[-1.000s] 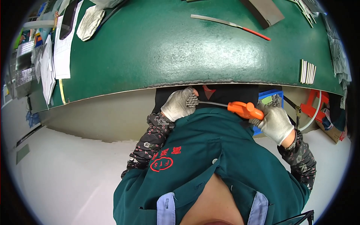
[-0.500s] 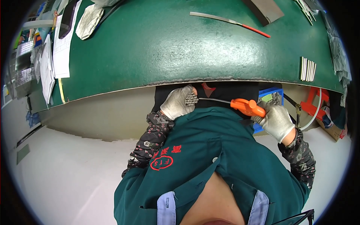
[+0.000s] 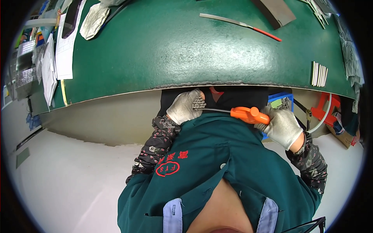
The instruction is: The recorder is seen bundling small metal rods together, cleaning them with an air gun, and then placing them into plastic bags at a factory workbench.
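My gloved left hand (image 3: 184,106) is closed round a bundle of thin metal rods (image 3: 199,103), their ends bunched and facing right; their length is hidden in the glove. In my gloved right hand (image 3: 283,125) is an orange air blow gun (image 3: 248,115) with a long thin metal nozzle. The nozzle points left, its tip right at the lower rod ends; whether it touches them I cannot tell. Both hands are in front of my body, just below the table's near edge.
On the green table (image 3: 155,50) lie a red-handled file (image 3: 241,25), a row of short metal rods (image 3: 319,73), a dark block (image 3: 276,13), a cloth glove (image 3: 94,21) and papers (image 3: 64,58). A blue bin (image 3: 285,95) of metal pieces stands under the table, beside a pale hose (image 3: 326,116).
My right hand has moved the air blow gun left, bringing the nozzle tip up to the rod ends. The left hand has stayed nearly still, still holding the rods.
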{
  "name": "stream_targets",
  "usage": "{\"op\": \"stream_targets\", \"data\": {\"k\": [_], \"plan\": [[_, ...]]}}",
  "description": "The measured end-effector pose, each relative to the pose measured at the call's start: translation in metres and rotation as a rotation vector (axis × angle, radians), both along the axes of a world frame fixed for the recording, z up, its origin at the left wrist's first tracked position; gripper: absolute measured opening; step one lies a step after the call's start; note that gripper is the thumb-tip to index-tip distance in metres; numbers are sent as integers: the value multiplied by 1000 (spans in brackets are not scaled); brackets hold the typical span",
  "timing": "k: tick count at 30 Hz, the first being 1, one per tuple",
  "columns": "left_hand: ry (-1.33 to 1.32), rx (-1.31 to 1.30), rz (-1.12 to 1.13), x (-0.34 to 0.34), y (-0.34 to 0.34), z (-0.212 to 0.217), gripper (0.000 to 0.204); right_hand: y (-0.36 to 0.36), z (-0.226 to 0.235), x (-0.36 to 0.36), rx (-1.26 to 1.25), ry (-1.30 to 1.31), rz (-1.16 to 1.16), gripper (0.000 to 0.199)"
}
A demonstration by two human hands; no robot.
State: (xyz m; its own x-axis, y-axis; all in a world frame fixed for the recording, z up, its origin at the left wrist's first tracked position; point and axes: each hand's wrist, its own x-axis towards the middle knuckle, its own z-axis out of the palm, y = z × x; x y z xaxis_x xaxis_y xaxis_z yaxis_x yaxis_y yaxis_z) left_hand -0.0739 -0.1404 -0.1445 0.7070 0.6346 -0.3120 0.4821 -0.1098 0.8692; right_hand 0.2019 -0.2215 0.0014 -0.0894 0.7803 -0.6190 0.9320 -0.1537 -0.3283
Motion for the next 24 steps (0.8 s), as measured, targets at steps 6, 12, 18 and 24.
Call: {"op": "stream_targets", "data": {"k": [6,12,18,24], "plan": [[-37,-106,48,1,-5,6,32,1,1,-3,25,16,11,33],[-13,-115,41,2,-4,8,31,4,-1,-6,11,17,14,33],[-70,-177,130,-2,-6,3,39,10,3,-6,39,-13,1,32],[-90,-94,146,-3,-11,-3,48,12,1,-7,67,-34,10,34]]}}
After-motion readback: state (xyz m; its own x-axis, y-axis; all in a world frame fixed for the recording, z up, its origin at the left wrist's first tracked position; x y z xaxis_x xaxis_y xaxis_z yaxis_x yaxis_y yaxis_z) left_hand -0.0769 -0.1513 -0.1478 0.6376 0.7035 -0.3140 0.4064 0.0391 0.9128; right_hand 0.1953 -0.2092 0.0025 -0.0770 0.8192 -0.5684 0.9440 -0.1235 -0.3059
